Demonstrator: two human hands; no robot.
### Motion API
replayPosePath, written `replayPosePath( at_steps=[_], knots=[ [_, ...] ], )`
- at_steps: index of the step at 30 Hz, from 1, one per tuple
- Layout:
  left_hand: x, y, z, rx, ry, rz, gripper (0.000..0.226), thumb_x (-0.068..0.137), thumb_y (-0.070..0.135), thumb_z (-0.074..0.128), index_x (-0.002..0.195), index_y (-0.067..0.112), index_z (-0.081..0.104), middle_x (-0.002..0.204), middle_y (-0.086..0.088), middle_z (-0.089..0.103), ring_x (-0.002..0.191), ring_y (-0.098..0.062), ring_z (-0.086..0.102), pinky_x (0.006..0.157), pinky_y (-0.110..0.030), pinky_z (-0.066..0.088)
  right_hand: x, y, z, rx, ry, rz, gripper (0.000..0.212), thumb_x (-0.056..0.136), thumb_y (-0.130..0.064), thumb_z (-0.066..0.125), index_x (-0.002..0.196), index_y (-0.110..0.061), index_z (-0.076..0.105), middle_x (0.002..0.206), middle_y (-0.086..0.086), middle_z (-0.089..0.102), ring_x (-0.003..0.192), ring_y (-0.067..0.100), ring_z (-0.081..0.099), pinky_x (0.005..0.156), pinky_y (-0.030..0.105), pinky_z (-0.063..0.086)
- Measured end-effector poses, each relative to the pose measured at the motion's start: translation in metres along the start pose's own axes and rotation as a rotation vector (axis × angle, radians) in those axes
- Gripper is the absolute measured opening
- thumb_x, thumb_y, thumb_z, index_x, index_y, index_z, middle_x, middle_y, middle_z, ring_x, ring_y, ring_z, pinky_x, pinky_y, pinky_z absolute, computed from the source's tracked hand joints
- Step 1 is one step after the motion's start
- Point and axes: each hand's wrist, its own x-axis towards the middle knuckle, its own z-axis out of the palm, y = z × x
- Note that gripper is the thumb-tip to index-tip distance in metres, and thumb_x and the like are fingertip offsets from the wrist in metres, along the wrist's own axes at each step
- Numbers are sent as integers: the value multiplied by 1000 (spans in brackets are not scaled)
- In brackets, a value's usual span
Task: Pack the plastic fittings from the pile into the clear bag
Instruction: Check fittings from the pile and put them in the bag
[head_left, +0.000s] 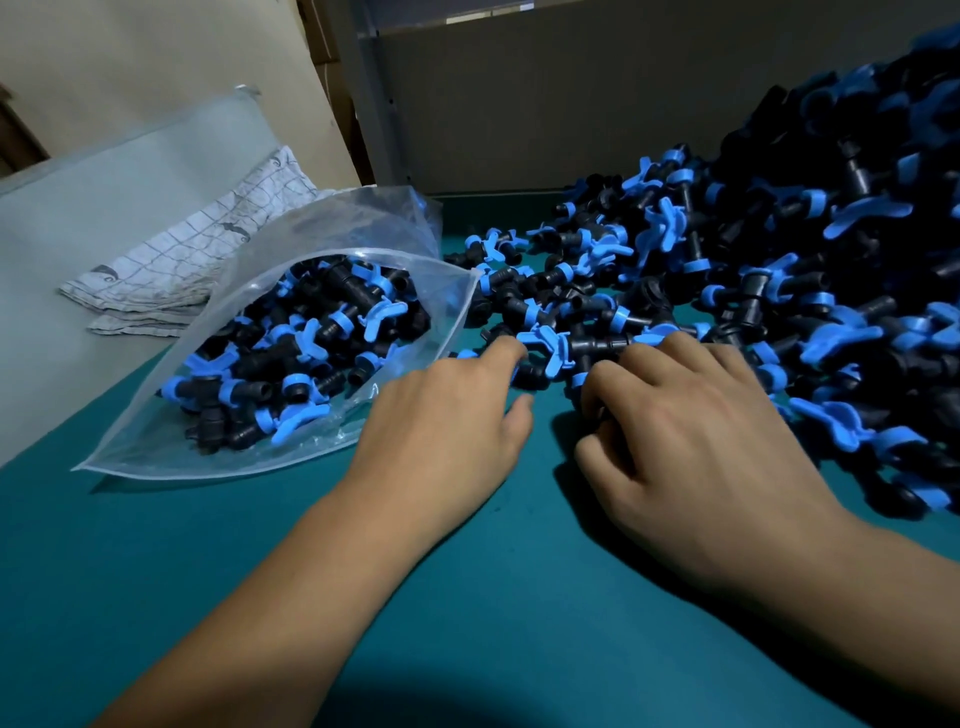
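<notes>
Hard, light plastic fittings (597, 301) beside the clear bag (291, 358): your right hand (696, 415) curls its grip on some; your left hand (447, 415) touches one loosely. Take them by the black barrels.

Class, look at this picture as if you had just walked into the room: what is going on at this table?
A person is packing black and blue plastic fittings into a clear bag that lies open on the green table, already partly filled. Both hands are at the near edge of the big pile of fittings on the right. The left hand reaches in with its fingers touching loose fittings, and the right hand has its fingers curled over a few more. A folded cloth lies behind the bag.
</notes>
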Motion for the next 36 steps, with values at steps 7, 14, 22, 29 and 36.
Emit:
replayPosePath(
  at_steps=[7,14,22,29,36],
  knots=[
    [-1,6,-3,29,18,-114,44,90,66,43,113,30,51,80,5,66,80,-28,65,64,-36,40,1,2,1,46,10,12,27,91,-45,34,94,-26,54,90,-4,53,94,24,47,88,42,40],
    [-2,6,-4,-26,14,-132,21,93,45,56,91,29,43,66,9,51,60,-17,47,58,-36,38,1,1,0,73,15,21,25,91,-44,36,94,-27,53,90,-5,52,94,24,46,88,41,39],
    [-1,3,-6,-245,-91,2,10,98,38,55,95,34,46,71,8,53,76,-21,56,69,-41,49,2,0,-5,113,-11,17,28,90,-46,31,96,-29,52,92,-7,53,97,22,48,90,41,40],
    [0,11,-19,-1280,136,-146,14,96,29,56,93,16,57,52,-8,56,36,-17,35,39,-21,28,2,1,-4,182,49,9,23,92,-43,37,98,-25,52,95,-4,52,97,25,50,90,44,41],
    [2,5,-20,-1782,-16,-402,10,92,23,40,88,19,47,57,0,28,41,-13,20,45,-25,12,2,8,9,338,221,0,40,97,-43,62,126,-21,46,110,-3,54,103,23,53,92,40,44]
  ],
)
